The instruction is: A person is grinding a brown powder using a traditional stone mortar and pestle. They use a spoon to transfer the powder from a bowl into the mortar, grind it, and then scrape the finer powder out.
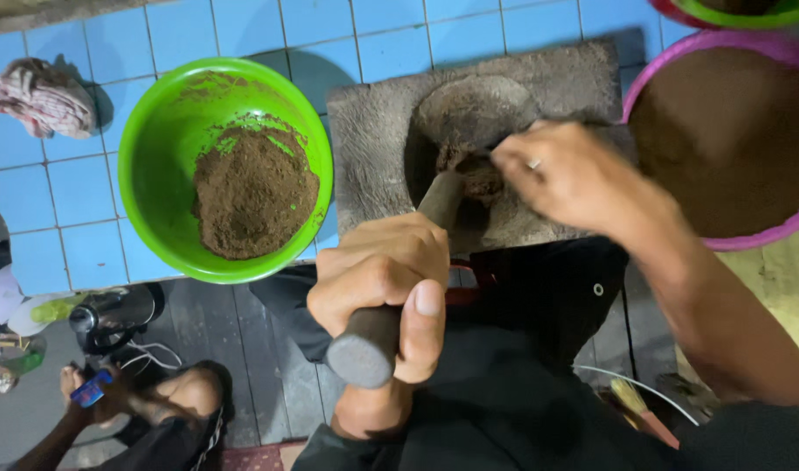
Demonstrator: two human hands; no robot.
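My left hand (pixel 384 283) is wrapped around a thick dark pestle (pixel 365 353) whose far end rests in the hollow of a grey stone mortar slab (pixel 548 78). My right hand (pixel 561 170), a ring on one finger, reaches into the hollow (pixel 469 109) with a thin dark tool and touches the brown paste (pixel 478 170) there. A green plastic bowl (pixel 155 131) with a heap of brown ground powder (pixel 253 192) sits to the left of the slab.
A purple-rimmed bowl (pixel 679 65) full of brown powder stands right of the slab, with more bowls behind it. A crumpled cloth (pixel 42 96) lies on the blue tiled counter (pixel 59 192). Below, another person (pixel 120 406) sits on the floor by a kettle (pixel 112 314).
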